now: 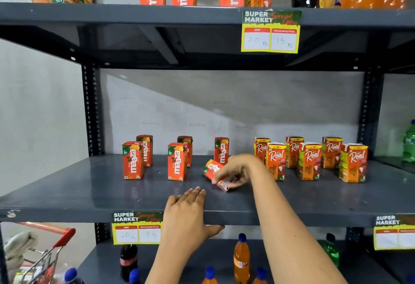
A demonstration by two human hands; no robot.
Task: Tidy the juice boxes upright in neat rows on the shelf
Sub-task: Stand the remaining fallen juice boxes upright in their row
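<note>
My right hand [233, 170]: fingers clamped on a tipped Maaza box [213, 172].
My left hand [188, 211]: fingers spread flat on the shelf [89, 193] edge.

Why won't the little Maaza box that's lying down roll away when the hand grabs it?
The tipped Maaza box has flat sides, so it would likely slide, not roll. It looks small in the right hand, so probably light. Being tall and narrow, it may topple easily once stood up.
</note>
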